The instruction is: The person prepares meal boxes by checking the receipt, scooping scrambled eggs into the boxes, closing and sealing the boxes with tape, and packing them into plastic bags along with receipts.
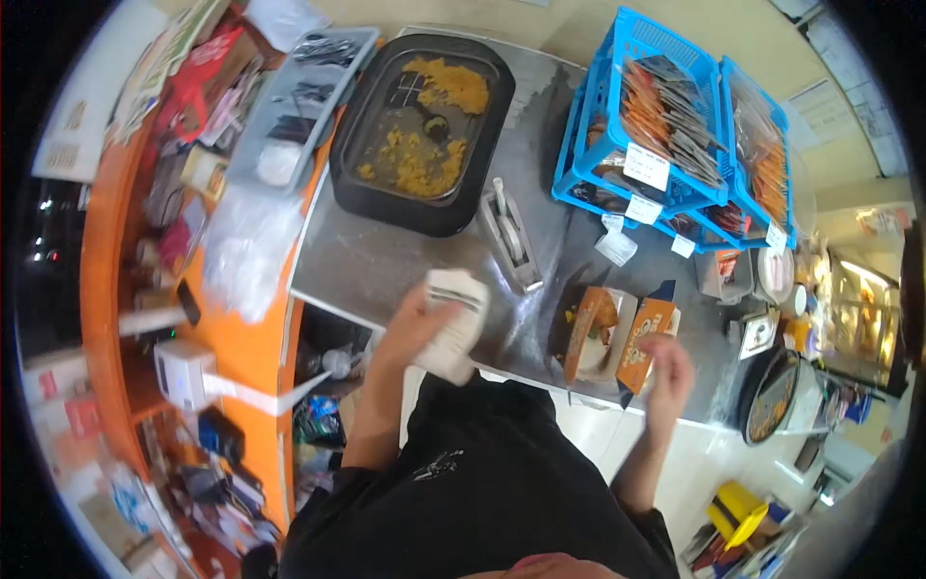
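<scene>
My left hand (417, 326) is closed around a white folded bundle (457, 333) with a dark stripe near its top; whether it is paper or cloth I cannot tell. It is held over the counter's front edge. My right hand (667, 374) is beside an orange and dark blue takeaway box (635, 349), its fingers loosely bent and apart. The fingertips overlap the box's right panel; I cannot tell if they touch it. The box stands open on the steel counter (386, 261), with browned food (605, 317) inside. A grey tape dispenser (511, 239) lies between the hands, farther back.
A black pan (349, 193) with yellow-brown crumbs is at the back left. Blue baskets (579, 164) of sachets stand at the back right. A round dark pan (748, 391) sits at the right end. On the left, an orange shelf (253, 372) carries a label printer (183, 372) trailing paper.
</scene>
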Motion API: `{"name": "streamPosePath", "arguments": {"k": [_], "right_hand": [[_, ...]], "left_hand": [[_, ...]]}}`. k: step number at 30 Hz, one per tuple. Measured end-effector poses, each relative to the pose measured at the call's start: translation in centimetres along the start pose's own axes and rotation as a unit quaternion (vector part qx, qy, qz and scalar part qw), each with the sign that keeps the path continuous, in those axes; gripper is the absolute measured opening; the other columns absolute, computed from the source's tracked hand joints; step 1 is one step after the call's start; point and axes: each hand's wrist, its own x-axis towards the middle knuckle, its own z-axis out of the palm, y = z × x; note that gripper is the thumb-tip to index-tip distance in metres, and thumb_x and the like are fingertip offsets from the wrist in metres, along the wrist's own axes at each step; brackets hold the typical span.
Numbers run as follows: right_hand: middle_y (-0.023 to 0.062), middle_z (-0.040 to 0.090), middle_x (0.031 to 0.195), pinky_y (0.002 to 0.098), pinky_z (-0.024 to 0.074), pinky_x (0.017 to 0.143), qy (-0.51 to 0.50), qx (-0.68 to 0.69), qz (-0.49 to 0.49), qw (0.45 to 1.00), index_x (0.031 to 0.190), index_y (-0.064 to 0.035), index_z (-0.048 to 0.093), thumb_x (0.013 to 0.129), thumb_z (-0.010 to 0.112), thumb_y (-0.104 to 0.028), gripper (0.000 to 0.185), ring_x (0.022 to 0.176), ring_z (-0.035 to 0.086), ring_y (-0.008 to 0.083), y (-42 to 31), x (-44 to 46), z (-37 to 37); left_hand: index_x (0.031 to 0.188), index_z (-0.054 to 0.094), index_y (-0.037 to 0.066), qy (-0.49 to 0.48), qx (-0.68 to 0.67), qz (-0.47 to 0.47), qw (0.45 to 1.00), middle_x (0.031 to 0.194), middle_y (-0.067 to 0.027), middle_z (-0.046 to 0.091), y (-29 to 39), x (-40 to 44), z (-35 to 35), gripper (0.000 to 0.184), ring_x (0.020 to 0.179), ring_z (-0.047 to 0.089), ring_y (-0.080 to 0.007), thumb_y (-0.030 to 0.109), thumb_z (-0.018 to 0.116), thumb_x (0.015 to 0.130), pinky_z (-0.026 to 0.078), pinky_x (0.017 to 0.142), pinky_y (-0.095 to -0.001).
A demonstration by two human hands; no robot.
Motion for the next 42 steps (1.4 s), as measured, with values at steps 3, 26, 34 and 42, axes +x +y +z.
{"name": "streamPosePath", "arguments": {"k": [3, 26, 34, 42], "right_hand": [[0.0042, 0.069, 0.104, 0.025, 0.0472, 0.086, -0.149, 0.168, 0.119, 0.967, 0.115, -0.0008, 0.065, 0.096, 0.063, -0.014, 0.022, 0.094, 0.062, 0.0108, -3.2, 1.7, 12.0], [0.012, 0.058, 0.106, 0.0402, 0.046, 0.083, 0.148, -0.328, 0.036, 0.932, 0.102, -0.0127, 0.075, 0.081, 0.072, -0.009, 0.022, 0.089, 0.056, 0.0273, 15.6, -2.4, 23.3], [0.0072, 0.057, 0.128, 0.0481, 0.0406, 0.094, 0.073, -0.457, -0.009, 0.886, 0.129, -0.0126, 0.06, 0.086, 0.065, -0.018, 0.043, 0.108, 0.053, 0.0343, 14.6, -3.9, 25.1], [0.0055, 0.048, 0.146, 0.0537, 0.0317, 0.105, 0.026, -0.493, 0.008, 0.87, 0.138, -0.0198, 0.054, 0.088, 0.063, -0.02, 0.05, 0.126, 0.045, 0.0376, 14.8, -4.4, 25.1]], "left_hand": [[0.139, 0.051, 0.006, -0.247, 0.039, -0.011, 0.968, 0.115, -0.0046, 0.066, 2.5, 1.5, -0.1, 0.048, 0.102, 0.063, -0.0125, 0.007, 0.064, 0.093, 0.051, 0.089, -0.031], [0.135, 0.053, 0.013, -0.267, 0.547, 0.178, 0.773, 0.123, -0.0144, 0.047, -12.5, 6.9, -5.3, 0.052, 0.106, 0.061, -0.0327, 0.01, 0.064, 0.084, 0.055, 0.08, -0.0463], [0.136, 0.052, 0.011, -0.242, 0.541, 0.158, 0.789, 0.12, -0.0143, 0.05, -11.5, 7.9, -4.9, 0.053, 0.101, 0.063, -0.0347, 0.011, 0.062, 0.084, 0.056, 0.078, -0.0486], [0.134, 0.055, 0.009, -0.107, 0.269, 0.162, 0.943, 0.111, -0.0084, 0.06, -11.7, 11.2, -12.4, 0.041, 0.082, 0.062, -0.0149, 0.011, 0.06, 0.093, 0.051, 0.071, -0.0288]]}}
